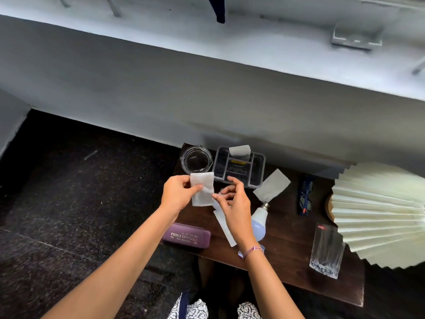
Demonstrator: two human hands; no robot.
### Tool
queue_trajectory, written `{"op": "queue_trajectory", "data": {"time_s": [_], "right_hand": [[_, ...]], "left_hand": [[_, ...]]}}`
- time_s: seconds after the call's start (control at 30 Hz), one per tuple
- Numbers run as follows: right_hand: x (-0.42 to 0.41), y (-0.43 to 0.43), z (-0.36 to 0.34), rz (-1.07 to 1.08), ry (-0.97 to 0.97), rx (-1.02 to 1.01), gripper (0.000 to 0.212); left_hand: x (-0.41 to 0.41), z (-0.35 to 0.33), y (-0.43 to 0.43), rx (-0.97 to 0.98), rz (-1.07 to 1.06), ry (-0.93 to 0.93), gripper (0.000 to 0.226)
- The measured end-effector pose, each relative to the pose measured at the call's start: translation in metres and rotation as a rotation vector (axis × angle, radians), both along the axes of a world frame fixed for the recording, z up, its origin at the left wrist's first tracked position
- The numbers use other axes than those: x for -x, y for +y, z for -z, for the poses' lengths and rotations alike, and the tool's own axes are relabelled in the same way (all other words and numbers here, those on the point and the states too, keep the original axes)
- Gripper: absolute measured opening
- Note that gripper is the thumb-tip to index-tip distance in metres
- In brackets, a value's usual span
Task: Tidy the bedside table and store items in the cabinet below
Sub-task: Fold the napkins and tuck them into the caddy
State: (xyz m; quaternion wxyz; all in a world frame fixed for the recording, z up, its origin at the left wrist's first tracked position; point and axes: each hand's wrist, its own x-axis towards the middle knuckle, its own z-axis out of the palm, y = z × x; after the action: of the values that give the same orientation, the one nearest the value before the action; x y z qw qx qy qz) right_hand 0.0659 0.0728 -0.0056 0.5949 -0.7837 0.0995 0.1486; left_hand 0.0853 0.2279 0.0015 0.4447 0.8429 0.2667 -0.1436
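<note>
I am pinching a white folded paper tissue (202,191) between the thumb and curled fingers of my left hand (177,194), holding it over the back-left part of the dark wooden bedside table (287,252), just in front of the clear glass ashtray (195,160) and beside the grey plastic compartment tray (239,168). My right hand (234,204) is hovering at the tissue's right edge with its fingers spread apart and loosely bent, though I cannot tell whether it is gripping that edge. A white light bulb (259,223) is lying on the table just past this hand.
</note>
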Motion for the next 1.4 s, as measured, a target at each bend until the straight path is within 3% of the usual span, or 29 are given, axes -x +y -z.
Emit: {"op": "queue_trajectory", "data": {"time_s": [0.1, 0.27, 0.43, 0.6, 0.8, 1.0, 1.17, 1.4], "right_hand": [[-0.006, -0.016, -0.001, -0.020, -0.045, 0.081, 0.048], [-0.020, -0.038, -0.007, -0.006, -0.169, 0.295, 0.012], [-0.040, -0.053, -0.013, 0.060, -0.144, 0.225, 0.005], [-0.057, -0.058, -0.011, 0.048, -0.143, 0.194, 0.007], [-0.059, -0.062, 0.003, -0.004, -0.066, 0.262, 0.009], [-0.054, -0.059, 0.012, -0.052, -0.018, 0.303, 0.010], [-0.050, -0.060, 0.016, -0.160, -0.134, 0.551, 0.012], [-0.045, -0.057, 0.017, -0.176, -0.160, 0.670, 0.015]], "left_hand": [[-0.006, -0.009, -0.019, 0.065, 0.052, -0.023, 0.020], [-0.018, -0.019, -0.047, 0.073, 0.145, -0.104, 0.023], [-0.037, -0.024, -0.054, -0.014, 0.111, -0.184, 0.013], [-0.051, -0.024, -0.060, -0.076, 0.151, -0.242, 0.012], [-0.045, -0.012, -0.059, -0.173, 0.234, -0.176, 0.014], [-0.035, -0.004, -0.059, -0.114, 0.227, -0.154, 0.013], [-0.029, 0.003, -0.058, -0.175, 0.309, -0.131, 0.013], [-0.029, 0.011, -0.053, -0.195, 0.354, -0.125, 0.015]]}}
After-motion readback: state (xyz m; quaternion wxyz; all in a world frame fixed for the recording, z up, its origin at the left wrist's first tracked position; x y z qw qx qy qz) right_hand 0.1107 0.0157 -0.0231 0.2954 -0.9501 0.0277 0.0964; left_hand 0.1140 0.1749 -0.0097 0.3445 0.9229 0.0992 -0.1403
